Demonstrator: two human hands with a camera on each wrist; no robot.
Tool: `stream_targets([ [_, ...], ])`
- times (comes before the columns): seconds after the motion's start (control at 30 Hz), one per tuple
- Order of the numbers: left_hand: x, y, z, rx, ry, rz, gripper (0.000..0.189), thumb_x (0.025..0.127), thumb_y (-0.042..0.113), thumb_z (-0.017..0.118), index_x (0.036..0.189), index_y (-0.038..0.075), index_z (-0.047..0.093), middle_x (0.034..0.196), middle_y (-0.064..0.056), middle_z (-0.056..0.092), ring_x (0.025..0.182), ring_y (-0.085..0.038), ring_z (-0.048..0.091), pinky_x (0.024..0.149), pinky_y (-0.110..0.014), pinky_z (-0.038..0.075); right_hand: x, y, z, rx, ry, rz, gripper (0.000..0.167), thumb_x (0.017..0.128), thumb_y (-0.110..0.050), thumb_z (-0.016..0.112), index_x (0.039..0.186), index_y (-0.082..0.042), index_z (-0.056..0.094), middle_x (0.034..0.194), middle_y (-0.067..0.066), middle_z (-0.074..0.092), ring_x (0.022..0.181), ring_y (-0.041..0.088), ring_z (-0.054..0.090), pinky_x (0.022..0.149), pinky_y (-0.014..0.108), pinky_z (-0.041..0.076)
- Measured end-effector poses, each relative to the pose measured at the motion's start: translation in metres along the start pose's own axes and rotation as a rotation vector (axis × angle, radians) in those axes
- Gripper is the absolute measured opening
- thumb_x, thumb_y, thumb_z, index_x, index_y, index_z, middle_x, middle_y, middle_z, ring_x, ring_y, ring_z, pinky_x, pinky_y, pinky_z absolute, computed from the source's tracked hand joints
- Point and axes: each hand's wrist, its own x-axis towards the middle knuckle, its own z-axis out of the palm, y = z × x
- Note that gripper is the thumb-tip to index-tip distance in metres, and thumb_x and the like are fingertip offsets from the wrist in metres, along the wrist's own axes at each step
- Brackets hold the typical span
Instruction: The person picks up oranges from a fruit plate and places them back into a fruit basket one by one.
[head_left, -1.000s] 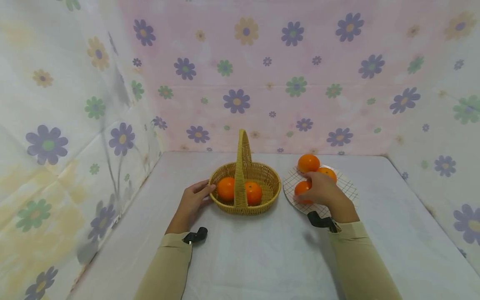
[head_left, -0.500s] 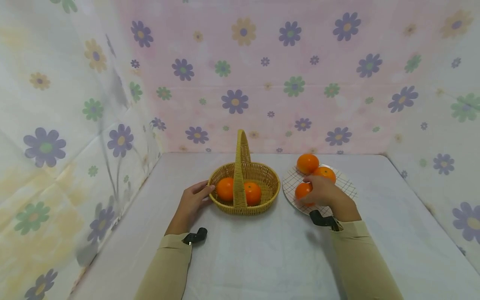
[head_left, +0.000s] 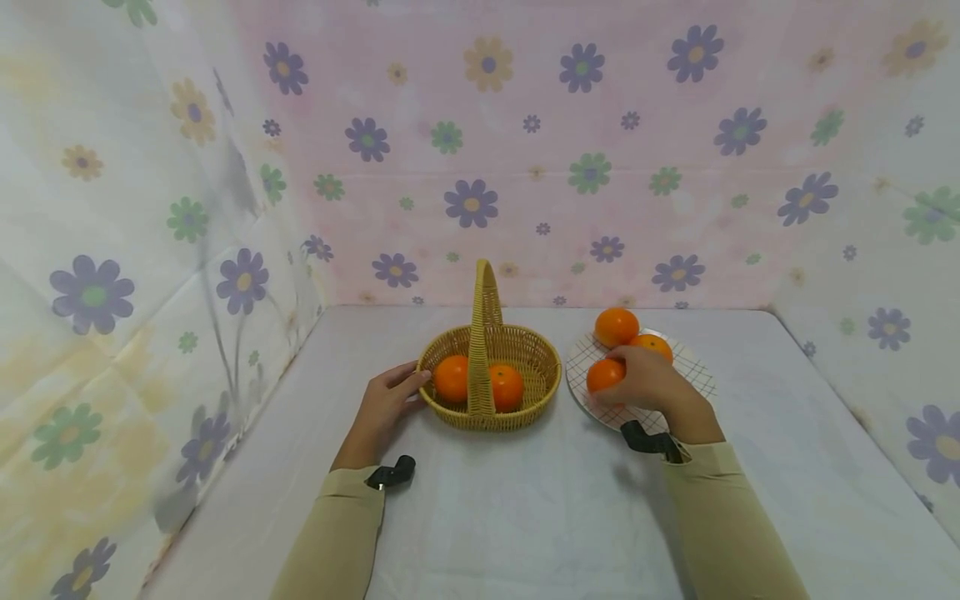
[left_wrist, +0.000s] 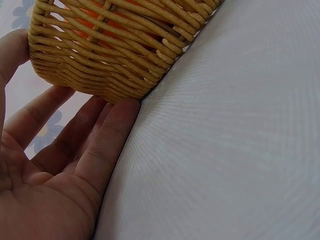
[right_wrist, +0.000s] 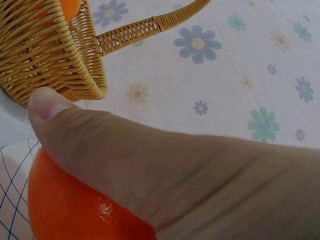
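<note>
My left hand (head_left: pixel 384 408) holds the left end of the yellow wicker basket (head_left: pixel 540 400), thumb at the rim. In the left wrist view, the fingers (left_wrist: pixel 107 142) lie against the outer weave, low beside the table. Inside the basket sit two oranges, one on the left (head_left: pixel 452 378) and another (head_left: pixel 507 388) partly behind the handle. My right hand (head_left: pixel 652 385) grips an orange (head_left: pixel 604 377) over the near left part of the plate (head_left: pixel 701 387). In the right wrist view, my thumb (right_wrist: pixel 100 145) lies across that orange, hiding part of it.
Two more oranges rest at the back of the checked plate, one (head_left: pixel 617 326) behind the other (head_left: pixel 652 347), which my right hand partly covers. The basket's tall handle (head_left: pixel 481 333) arches over its middle. Flowered cloth (head_left: pixel 480 150) stands behind the white table (head_left: pixel 510 508) and at both sides.
The orange in my right hand has shifted slightly up and left in the head view over the last half second. My left hand and the basket stay in place.
</note>
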Motion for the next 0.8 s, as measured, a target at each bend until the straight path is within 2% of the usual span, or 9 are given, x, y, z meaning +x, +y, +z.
stream_targets([
  [0.17,0.0,0.001,0.0,-0.019,-0.005,0.001,0.056,0.098,0.036,0.072,0.146,0.01,0.058,0.148,-0.012,0.058,0.13,-0.03,0.062,0.103,-0.039,0.059,-0.002,-0.004,-0.003,0.009,0.048,-0.017,0.081,0.077,-0.044,0.088,0.14,-0.004,0.055,0.126,0.017,0.066,0.11,0.036,0.062,0.095,0.056,0.057],
  [0.3,0.001,-0.002,0.0,-0.019,-0.001,0.009,0.06,0.097,0.04,0.074,0.146,0.012,0.058,0.148,-0.01,0.058,0.13,-0.029,0.062,0.102,-0.037,0.059,-0.002,-0.007,-0.004,0.006,0.088,-0.045,0.087,0.076,-0.047,0.09,0.143,-0.005,0.053,0.127,0.019,0.065,0.11,0.036,0.063,0.094,0.055,0.057],
  [0.53,0.001,-0.003,0.0,-0.032,-0.005,0.026,0.059,0.095,0.041,0.076,0.144,0.011,0.061,0.145,-0.01,0.06,0.127,-0.027,0.063,0.099,-0.035,0.06,-0.002,-0.013,-0.002,0.047,0.124,-0.053,0.095,0.072,-0.056,0.091,0.147,-0.012,0.051,0.134,0.016,0.063,0.112,0.037,0.062,0.094,0.056,0.058],
  [0.8,0.002,-0.003,0.0,-0.025,0.005,0.015,0.057,0.095,0.039,0.076,0.143,0.011,0.061,0.143,-0.01,0.061,0.123,-0.024,0.065,0.098,-0.034,0.061,-0.002,-0.02,0.001,0.076,0.181,-0.1,0.091,0.073,-0.049,0.093,0.146,-0.013,0.052,0.139,0.014,0.061,0.113,0.038,0.064,0.094,0.058,0.058],
])
